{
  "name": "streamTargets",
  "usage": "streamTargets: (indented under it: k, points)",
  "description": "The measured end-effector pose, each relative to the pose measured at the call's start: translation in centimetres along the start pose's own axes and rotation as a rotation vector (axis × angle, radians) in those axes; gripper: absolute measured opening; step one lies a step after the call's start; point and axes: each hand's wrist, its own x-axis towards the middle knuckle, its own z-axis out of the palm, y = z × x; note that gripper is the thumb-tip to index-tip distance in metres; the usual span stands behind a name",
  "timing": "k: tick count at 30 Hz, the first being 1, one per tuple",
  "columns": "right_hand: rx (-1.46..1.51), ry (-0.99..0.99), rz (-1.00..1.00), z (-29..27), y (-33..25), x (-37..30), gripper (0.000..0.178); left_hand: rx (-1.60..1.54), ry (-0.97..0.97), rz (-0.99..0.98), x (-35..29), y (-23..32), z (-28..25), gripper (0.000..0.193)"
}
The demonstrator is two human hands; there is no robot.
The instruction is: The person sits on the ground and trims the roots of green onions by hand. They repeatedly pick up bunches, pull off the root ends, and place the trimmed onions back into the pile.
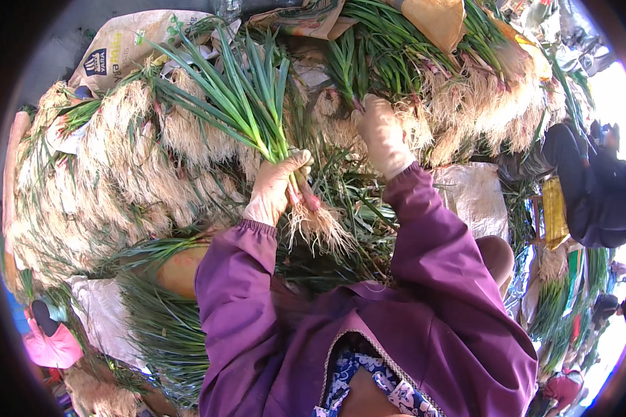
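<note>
The left hand (275, 189) has its fingers clenched round a bunch (257, 111) of spring onions just above the roots, long axis upright, leaves fanning up and away. The right hand (382, 135) (gloved too) lies farther out on the heap (480, 97), fingers curled among roots; whether they grip any I cannot tell

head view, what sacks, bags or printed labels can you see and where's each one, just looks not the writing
Printed sack: top left, under the heaped root bundles; crumpled, pale cream with a dark blue logo patch and yellow-green print.
Printed paper sack: top centre, behind the green stalks; creased, tan with faded coloured print.
Plain tan bag: top right of centre, among the stalks; folded, no print visible.
White woven sack: right of the purple sleeve; flat, greyish white, unprinted.
</note>
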Motion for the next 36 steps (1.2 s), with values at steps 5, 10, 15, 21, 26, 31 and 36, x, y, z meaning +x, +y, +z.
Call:
streamTargets:
  k: [5,10,15,21,26,31,36]
  points:
    - [-0.268,0.06,-0.475,0.1,-3.3,-8.3,0.012,-0.096,-0.094,-0.037,-0.4,-0.7,0.8,0.02]
    - [0.533,-0.001,-0.485,1.8,-0.9,-12.0,0.017,0.115,-0.192,-0.174,-0.9,-1.2,0.2,0.026]
    - [1.224,-0.49,0.143,3.5,1.2,-9.1,0.023,-0.075,-0.148,-0.062,-0.5,-1.9,-0.2,0.027]
    - [1.945,-0.3,0.497,5.2,-5.8,-7.9,0.016,-0.164,-0.05,0.055,-0.9,-2.6,0.3,0.011]
    - [1.239,-0.05,0.313,4.4,-8.5,-7.4,0.023,-0.125,0.103,0.094,-1.0,-2.5,0.4,0.011]
    - [2.219,-0.808,0.445,1.9,-3.6,-2.5,0.018,-0.012,0.015,0.039,-2.1,-1.9,-1.0,0.015]
    - [1.136,-0.356,0.069,4.1,-3.3,-3.7,0.035,0.18,0.006,0.012,-2.4,-2.3,-1.0,0.019]
